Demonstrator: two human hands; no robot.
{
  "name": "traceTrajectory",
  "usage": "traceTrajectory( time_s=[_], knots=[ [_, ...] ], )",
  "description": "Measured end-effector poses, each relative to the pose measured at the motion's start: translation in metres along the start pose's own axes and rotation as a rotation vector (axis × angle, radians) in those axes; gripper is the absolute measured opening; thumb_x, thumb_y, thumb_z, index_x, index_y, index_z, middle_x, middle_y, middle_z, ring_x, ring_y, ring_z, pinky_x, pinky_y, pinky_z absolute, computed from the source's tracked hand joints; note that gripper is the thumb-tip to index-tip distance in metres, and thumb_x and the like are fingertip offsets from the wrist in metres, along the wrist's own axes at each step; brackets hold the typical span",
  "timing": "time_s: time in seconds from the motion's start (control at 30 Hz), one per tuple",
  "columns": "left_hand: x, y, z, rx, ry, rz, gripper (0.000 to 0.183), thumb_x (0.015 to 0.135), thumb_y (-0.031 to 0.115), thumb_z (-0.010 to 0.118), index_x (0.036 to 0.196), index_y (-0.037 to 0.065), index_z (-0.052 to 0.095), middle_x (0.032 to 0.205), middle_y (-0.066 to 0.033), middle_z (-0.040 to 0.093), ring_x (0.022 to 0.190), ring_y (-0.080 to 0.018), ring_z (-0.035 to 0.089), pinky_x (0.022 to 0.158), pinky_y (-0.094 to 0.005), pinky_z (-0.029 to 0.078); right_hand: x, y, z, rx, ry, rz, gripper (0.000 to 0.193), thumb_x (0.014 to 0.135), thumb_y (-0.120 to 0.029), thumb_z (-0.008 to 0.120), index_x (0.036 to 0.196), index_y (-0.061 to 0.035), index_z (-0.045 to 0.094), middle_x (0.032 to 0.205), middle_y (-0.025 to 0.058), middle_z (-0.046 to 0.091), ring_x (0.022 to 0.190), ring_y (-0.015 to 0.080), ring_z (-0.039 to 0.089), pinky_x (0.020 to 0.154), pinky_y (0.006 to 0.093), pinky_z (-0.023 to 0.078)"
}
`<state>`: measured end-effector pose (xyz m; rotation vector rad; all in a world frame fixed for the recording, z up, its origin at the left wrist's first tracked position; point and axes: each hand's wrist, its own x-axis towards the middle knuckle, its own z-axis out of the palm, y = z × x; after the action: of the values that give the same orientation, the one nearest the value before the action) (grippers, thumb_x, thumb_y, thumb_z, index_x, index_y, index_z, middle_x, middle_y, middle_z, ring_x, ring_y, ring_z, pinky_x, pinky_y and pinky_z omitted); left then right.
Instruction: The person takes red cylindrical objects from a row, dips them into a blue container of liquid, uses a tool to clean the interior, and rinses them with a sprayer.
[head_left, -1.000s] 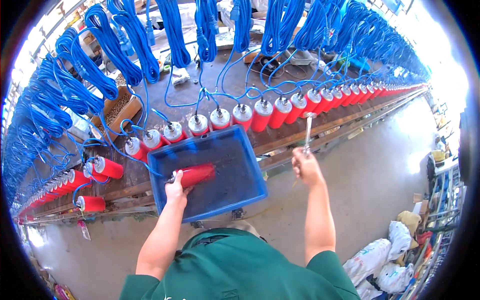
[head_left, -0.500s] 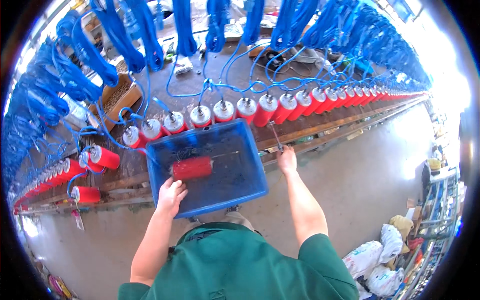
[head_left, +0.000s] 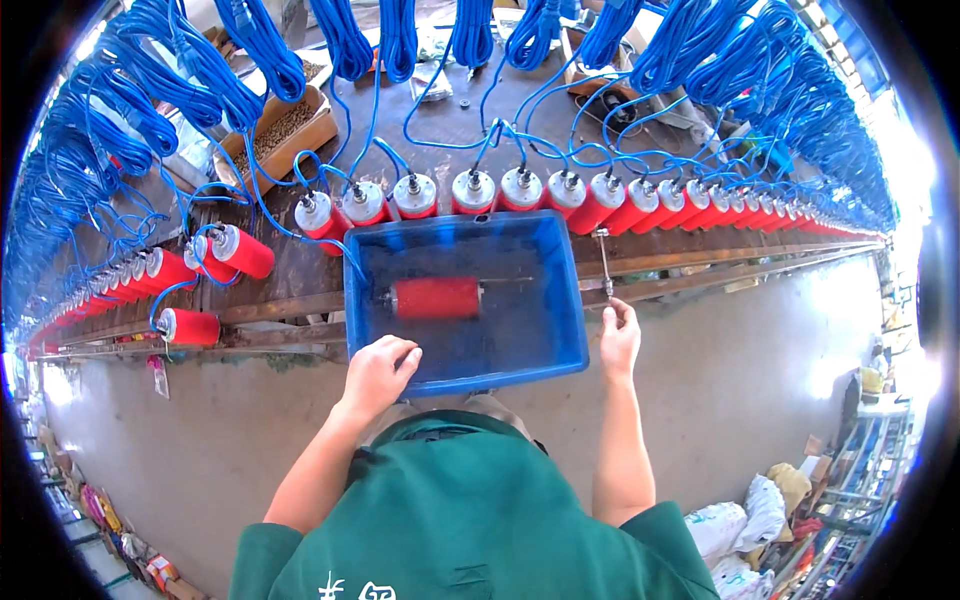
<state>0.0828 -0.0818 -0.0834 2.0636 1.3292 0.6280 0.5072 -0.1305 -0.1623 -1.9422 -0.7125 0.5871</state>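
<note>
I have one blue tub [head_left: 572, 362] before me, and in it I count one red cylinder [head_left: 438, 298], lying on its side, apart from the walls. My right hand [head_left: 619, 345] has its fingers clamped on one thin metal tool [head_left: 606, 265], with a crosspiece at the far end. My left hand [head_left: 380, 377] is at the near rim, fingers curled together; whether they grip this rim, I cannot tell. Beyond the tub goes a long row of standing cylinders [head_left: 600, 205], too crowded to count at its far end. One cardboard box [head_left: 317, 132] holds small brown pellets [head_left: 285, 128]. Many hanging blue coils [head_left: 345, 42] cover part of the dark table [head_left: 440, 112], and the tub's far wall hides some cylinder bottoms. My cylinder looks bright red, slightly blurred, with a pale right end.
</note>
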Motion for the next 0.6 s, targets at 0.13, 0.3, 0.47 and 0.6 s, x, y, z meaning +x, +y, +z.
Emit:
traceTrajectory(
  time_s=[0.13, 0.3, 0.47, 0.6],
  knots=[
    [0.000, -0.003, 0.000, 0.076, -0.008, 0.107, 0.016, 0.099, 0.022, 0.074, 0.096, 0.007, 0.078, 0.095, -0.0102, 0.076, 0.086, -0.0330, 0.074, 0.075, -0.0405, 0.059, -0.050, -0.057, 0.025, -0.093, 0.114, -0.278, 0.026, 0.107, -0.016, 0.064, 0.127, -0.0005, 0.068, 0.121, 0.0153, 0.069, 0.110, 0.0288, 0.067, 0.100, 0.0402, 0.053],
    [0.001, -0.001, 0.000, 0.047, 0.008, 0.096, 0.016, 0.099, 0.023, 0.073, 0.095, 0.008, 0.078, 0.096, -0.0091, 0.077, 0.085, -0.0323, 0.075, 0.073, -0.0401, 0.059, -0.065, -0.071, 0.044, -0.261, 0.081, -0.386, 0.030, 0.100, -0.011, 0.066, 0.128, -0.0007, 0.065, 0.125, 0.0181, 0.065, 0.122, 0.0379, 0.060, 0.108, 0.0468, 0.048],
    [0.002, 0.001, 0.001, 0.070, -0.001, 0.088, 0.016, 0.098, 0.023, 0.073, 0.095, 0.008, 0.079, 0.096, -0.0081, 0.077, 0.085, -0.0319, 0.075, 0.073, -0.0396, 0.060, -0.065, -0.075, 0.043, -0.376, 0.068, -0.465, 0.035, 0.094, -0.006, 0.066, 0.129, -0.0030, 0.064, 0.129, 0.0170, 0.063, 0.125, 0.0384, 0.059, 0.109, 0.0468, 0.048],
    [0.001, 0.000, 0.001, 0.068, 0.015, 0.084, 0.016, 0.098, 0.024, 0.074, 0.096, 0.009, 0.079, 0.096, -0.0072, 0.077, 0.084, -0.0315, 0.075, 0.073, -0.0393, 0.060, -0.064, -0.073, 0.044, -0.376, 0.073, -0.454, 0.035, 0.092, -0.004, 0.066, 0.127, -0.0029, 0.065, 0.128, 0.0163, 0.063, 0.125, 0.0377, 0.059, 0.109, 0.0459, 0.049]
  ],
)
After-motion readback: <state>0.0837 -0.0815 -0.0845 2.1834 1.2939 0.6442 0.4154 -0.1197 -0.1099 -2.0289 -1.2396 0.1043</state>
